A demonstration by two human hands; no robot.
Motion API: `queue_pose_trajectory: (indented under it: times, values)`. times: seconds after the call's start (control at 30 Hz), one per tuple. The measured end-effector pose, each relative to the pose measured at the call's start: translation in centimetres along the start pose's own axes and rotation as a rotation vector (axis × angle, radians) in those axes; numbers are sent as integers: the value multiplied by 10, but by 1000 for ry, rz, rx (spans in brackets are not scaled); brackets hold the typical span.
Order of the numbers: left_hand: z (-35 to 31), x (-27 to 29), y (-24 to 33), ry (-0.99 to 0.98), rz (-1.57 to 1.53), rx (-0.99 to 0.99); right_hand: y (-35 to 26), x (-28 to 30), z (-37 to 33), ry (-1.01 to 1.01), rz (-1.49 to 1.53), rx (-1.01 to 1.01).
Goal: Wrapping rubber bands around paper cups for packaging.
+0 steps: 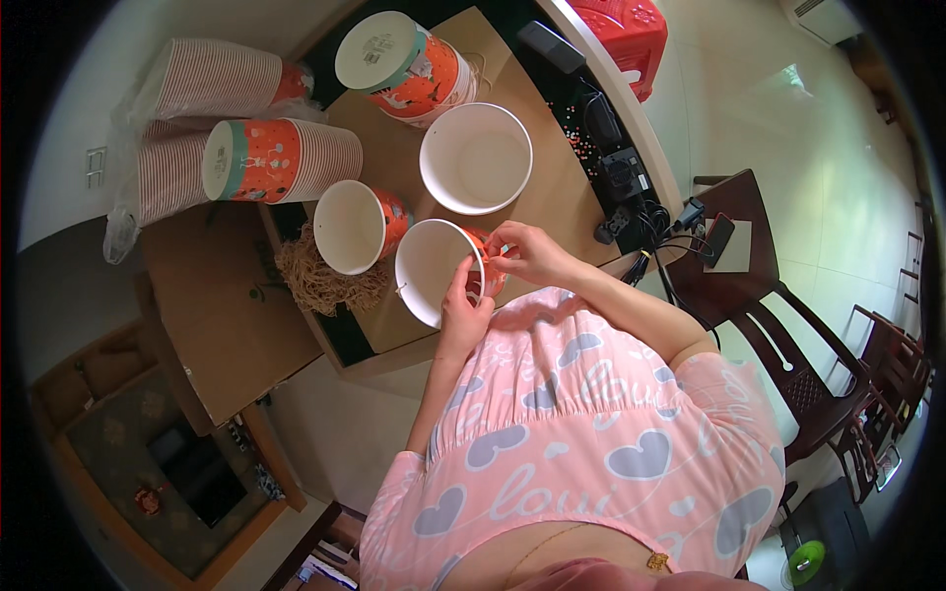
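A white paper bucket [426, 271] with an orange printed outside lies tilted at the table's near edge, its mouth facing left. My left hand [465, 307] grips its right rim, fingers at the wall. My right hand [532, 253] is closed in a pinch against the orange outer side, close to the left fingertips; what it pinches is too small to make out. A short bit of cord [401, 288] pokes through the wall near the left rim. Just beyond are a smaller tilted paper bucket [350, 229] and a wide upright one [476, 158].
A tangle of tan cords [330, 271] lies left of the buckets. Stacked paper buckets [286, 161] lie farther left, with another stack [409, 74] at the back. Adapters and black cables [621, 177] line the right side. A dark chair [734, 256] carrying a phone [718, 236] stands right.
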State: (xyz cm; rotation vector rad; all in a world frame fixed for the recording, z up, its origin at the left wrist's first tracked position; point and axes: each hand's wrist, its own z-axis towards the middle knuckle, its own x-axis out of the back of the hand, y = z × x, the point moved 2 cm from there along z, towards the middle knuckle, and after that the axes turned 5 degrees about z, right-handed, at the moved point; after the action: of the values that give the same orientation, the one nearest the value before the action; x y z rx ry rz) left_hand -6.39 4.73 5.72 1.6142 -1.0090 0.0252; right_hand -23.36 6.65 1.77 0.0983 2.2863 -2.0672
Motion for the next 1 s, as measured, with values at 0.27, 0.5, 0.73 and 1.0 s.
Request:
queue_pose_trajectory:
  times: [0.27,0.5,0.73,1.0]
  values:
    - [-2,-2,3,4,-11,2,-4,0,0,-3,-26,-20]
    - [-2,-5,11,-39,-27,33,-6,2,-1,-46,-141,-9]
    - [8,-8,4,68,-30,-131,3,3,-2,24,-87,-4]
    - [16,-16,8,168,399,-210,16,6,-2,11,-43,-43]
